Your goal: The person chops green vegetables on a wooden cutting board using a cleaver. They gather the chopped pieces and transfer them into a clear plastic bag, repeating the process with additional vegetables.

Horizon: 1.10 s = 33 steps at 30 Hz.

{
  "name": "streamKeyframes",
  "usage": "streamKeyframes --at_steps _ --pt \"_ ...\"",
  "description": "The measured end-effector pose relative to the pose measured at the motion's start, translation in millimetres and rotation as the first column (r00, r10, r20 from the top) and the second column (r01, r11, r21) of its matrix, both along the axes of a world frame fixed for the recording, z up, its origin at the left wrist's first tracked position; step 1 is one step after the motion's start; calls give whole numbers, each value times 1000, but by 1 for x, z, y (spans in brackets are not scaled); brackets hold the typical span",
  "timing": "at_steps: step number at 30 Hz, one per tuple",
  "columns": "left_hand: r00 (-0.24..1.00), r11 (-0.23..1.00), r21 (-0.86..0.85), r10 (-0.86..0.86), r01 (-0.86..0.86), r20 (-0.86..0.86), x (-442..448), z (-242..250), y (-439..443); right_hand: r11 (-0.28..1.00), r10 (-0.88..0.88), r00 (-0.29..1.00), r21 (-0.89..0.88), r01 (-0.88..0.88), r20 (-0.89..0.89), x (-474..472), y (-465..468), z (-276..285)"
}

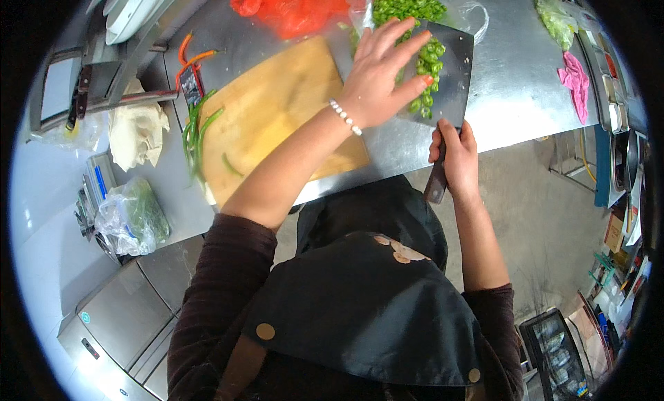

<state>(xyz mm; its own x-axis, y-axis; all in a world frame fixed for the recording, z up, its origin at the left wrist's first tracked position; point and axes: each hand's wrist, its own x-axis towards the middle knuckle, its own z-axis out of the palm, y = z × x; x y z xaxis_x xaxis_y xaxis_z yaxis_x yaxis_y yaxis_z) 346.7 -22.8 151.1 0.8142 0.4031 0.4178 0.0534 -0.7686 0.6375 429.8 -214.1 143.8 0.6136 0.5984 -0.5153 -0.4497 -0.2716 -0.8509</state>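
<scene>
My right hand grips the dark wooden handle of a cleaver, whose broad blade lies flat over the steel counter. Sliced green chili peppers rest on the blade. Above them my left hand has its fingers spread, the fingertips close to or touching the slices; exact contact is hidden. Just beyond the blade sits a heap of chopped green peppers in a clear plastic bag. A wooden cutting board lies to the left, partly under my left forearm.
Whole green chilies lie along the board's left edge, with red chilies behind. A red plastic bag is at the back. A bagged green vegetable stands at left. A pink cloth lies at right on the steel counter.
</scene>
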Motion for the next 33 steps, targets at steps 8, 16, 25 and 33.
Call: streamKeyframes --at_steps 8,16,25,33 --pt "891 872 359 -167 334 -422 76 -22 24 995 -1 996 97 10 -91 57 40 1" --pt "902 852 503 92 148 -421 137 -65 79 988 146 988 60 -143 -50 73 4 7" --pt "987 962 223 161 -160 15 75 -8 69 999 -40 999 -1 40 -1 76 -79 28" --pt "782 984 -44 110 -173 -614 -107 -66 -20 971 -238 970 -26 239 46 71 -104 13"
